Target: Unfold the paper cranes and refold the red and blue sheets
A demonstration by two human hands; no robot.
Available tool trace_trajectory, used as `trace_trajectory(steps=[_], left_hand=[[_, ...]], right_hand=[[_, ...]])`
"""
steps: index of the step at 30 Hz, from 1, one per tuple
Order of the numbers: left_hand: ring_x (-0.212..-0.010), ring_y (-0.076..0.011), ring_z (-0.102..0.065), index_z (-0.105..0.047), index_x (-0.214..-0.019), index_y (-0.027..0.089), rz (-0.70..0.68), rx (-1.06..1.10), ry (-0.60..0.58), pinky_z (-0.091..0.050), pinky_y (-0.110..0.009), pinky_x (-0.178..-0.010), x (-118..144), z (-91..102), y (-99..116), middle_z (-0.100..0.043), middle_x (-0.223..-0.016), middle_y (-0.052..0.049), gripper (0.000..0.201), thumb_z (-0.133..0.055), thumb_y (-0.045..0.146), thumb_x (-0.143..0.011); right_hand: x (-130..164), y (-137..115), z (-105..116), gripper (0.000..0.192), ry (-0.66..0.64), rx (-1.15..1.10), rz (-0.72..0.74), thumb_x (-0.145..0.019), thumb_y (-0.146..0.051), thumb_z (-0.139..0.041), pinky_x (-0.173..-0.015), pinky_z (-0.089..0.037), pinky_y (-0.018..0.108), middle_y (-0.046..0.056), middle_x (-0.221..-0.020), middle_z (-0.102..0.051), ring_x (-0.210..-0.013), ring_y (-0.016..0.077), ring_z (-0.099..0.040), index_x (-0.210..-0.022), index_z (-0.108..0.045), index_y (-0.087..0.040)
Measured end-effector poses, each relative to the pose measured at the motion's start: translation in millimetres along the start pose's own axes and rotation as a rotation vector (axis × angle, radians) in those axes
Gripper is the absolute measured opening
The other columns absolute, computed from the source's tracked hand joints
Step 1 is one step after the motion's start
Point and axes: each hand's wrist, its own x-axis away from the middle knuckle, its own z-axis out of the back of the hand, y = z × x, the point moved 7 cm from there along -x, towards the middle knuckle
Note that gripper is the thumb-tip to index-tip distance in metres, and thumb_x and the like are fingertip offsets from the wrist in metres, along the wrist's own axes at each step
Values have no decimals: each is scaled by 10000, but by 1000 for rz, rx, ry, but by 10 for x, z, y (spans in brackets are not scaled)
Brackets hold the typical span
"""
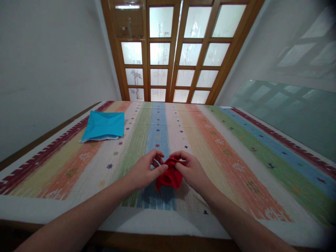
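We see two bare hands near the front edge of the table, both at a small red folded paper (170, 179) just above or on the striped tablecloth (217, 164), over the blue stripe; we cannot tell whether it rests on the cloth. Right hand (193, 171): grasping the paper's upper right part, thumb in front, fingers curled behind. Left hand (143, 172): fingers bent, thumb tip at the paper's upper left edge; we cannot tell if it pinches or only touches. The red piece looks crumpled, several folds, pointed lower left corner. Well apart, toward the far left, we have blue paper (105, 124) lying flat, white showing along its near edge. Beyond the table we get wooden doors (145, 52) with frosted panes; at right, a glassy panel (291, 112) reflects them.
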Motion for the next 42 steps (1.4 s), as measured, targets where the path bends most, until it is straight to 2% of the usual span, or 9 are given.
trace_trajectory(steps=[4, 8, 14, 19, 23, 26, 30, 37, 42], left_hand=[[-878, -182, -676, -602, -1128, 192, 53, 61, -55, -537, -270, -722, -7, -97, -52, -706, -981, -57, 254, -603, 189, -874], [-878, -181, -686, -626, -1117, 195, 53, 64, 11, -534, -281, -745, -49, -56, -105, -716, -971, -50, 271, -538, 131, -868], [-875, -175, -660, -659, -1070, 198, 19, 36, 79, -512, -285, -768, -83, 66, -144, -708, -969, -47, 227, -525, 152, -893], [-743, -146, -629, -595, -1207, 192, 85, 182, 69, -493, -248, -634, -74, 49, -183, -652, -896, -32, 319, -607, 331, -920], [-576, -99, -555, -474, -1367, 212, 168, 331, -82, -422, -204, -496, -48, -79, -198, -640, -859, -4, 595, -713, 396, -855], [-560, -87, -541, -453, -1409, 230, 174, 396, -152, -417, -199, -478, -45, -129, -199, -676, -939, -32, 613, -698, 348, -859], [-611, -87, -556, -582, -1307, 189, 178, 424, -94, -422, -202, -511, -76, -58, -212, -687, -1012, -72, 495, -696, 340, -850], [-600, -99, -548, -623, -1252, 182, 210, 452, 5, -435, -228, -548, -100, 95, -203, -649, -836, -14, 458, -705, 371, -842], [-780, -169, -627, -719, -968, 171, 0, 100, 44, -496, -294, -700, -78, 174, -48, -685, -895, -62, 209, -621, 348, -915]], right_hand=[[11, -6, 0, 257, 31, -21, 7, -712, -138, -508, -725, -536, 305, 34, -880, -719, -807, 178, -664, -886, -687, -197], [25, -15, -48, 235, -2, -37, 13, -736, -152, -522, -697, -543, 310, 42, -882, -720, -783, 180, -670, -897, -687, -200], [76, -53, -66, 356, -7, 1, 87, -842, -263, -645, -709, -575, 337, 97, -1125, -705, -886, 207, -691, -1196, -649, -224], [94, -131, -19, 247, 42, 157, 262, -883, -198, -614, -857, -553, 380, 83, -1087, -726, -978, 220, -679, -1109, -704, -244], [43, 9, 62, 347, 105, 109, 147, -889, -166, -544, -780, -559, 355, 80, -1076, -725, -872, 199, -688, -1210, -655, -238], [18, 81, 67, 465, 89, 36, 79, -870, -143, -498, -653, -541, 301, 57, -1005, -716, -739, 164, -660, -1315, -584, -250], [2, 72, 40, 388, 38, -48, 33, -848, -176, -510, -584, -528, 267, 56, -1011, -698, -754, 163, -651, -1212, -630, -237], [26, 227, -102, 279, -144, -344, -277, -836, -301, -613, -423, -474, 232, -8, -697, -640, -525, 141, -586, -1101, -625, -212], [70, 318, -148, 343, -134, -557, -450, -797, -243, -606, -394, -463, 220, -8, -677, -663, -474, 128, -566, -1139, -612, -215]])
